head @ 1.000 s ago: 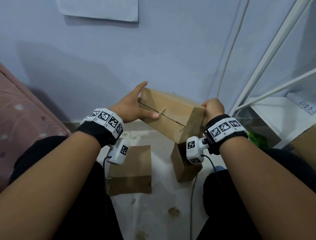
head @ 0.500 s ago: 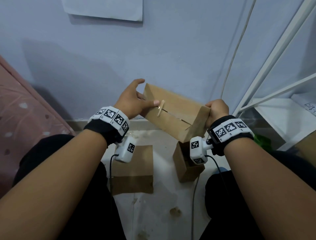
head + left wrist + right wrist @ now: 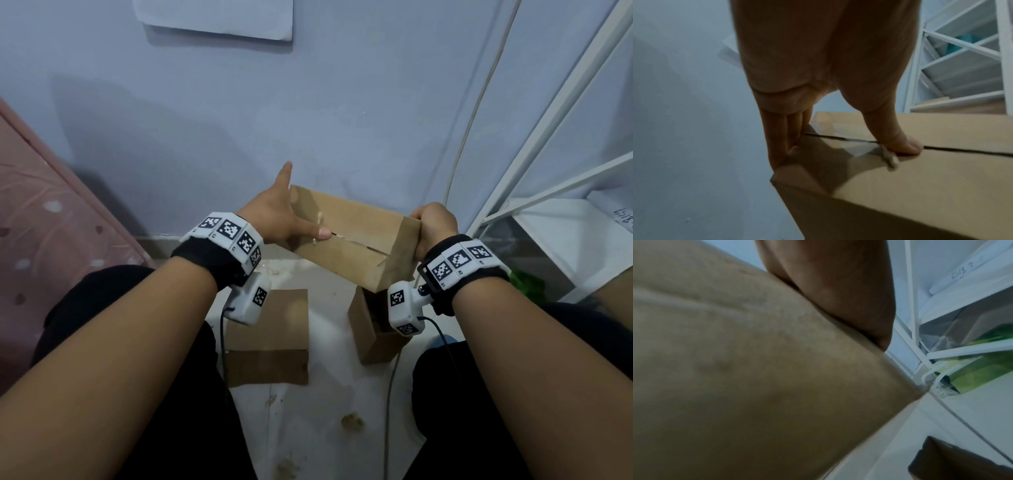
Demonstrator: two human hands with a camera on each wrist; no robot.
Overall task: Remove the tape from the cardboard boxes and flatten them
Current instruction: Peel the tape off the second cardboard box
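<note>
I hold a brown cardboard box (image 3: 356,240) in the air, tilted, between both hands. My left hand (image 3: 277,219) is at its left end: straight fingers (image 3: 781,138) lie against the end face, and the thumb (image 3: 900,142) presses on the top seam. Under the thumb the clear tape (image 3: 859,149) is bunched into a small roll (image 3: 318,226), and the seam to its right is bare and slightly gaping. My right hand (image 3: 435,222) grips the box's right end, fingers curled over the top edge. The right wrist view is mostly filled by the box wall (image 3: 735,369).
On the floor below lie a flattened piece of cardboard (image 3: 270,339) and a small open box (image 3: 373,329). A white wire rack (image 3: 548,219) with green packaging (image 3: 527,284) stands close on the right. Pink bedding (image 3: 51,222) is at the left, the wall just behind, and a cable (image 3: 394,394) runs along the floor.
The bunched tape has shifted a little toward the box's left end under my thumb. My left index finger has straightened upward. The right hand keeps its grip.
</note>
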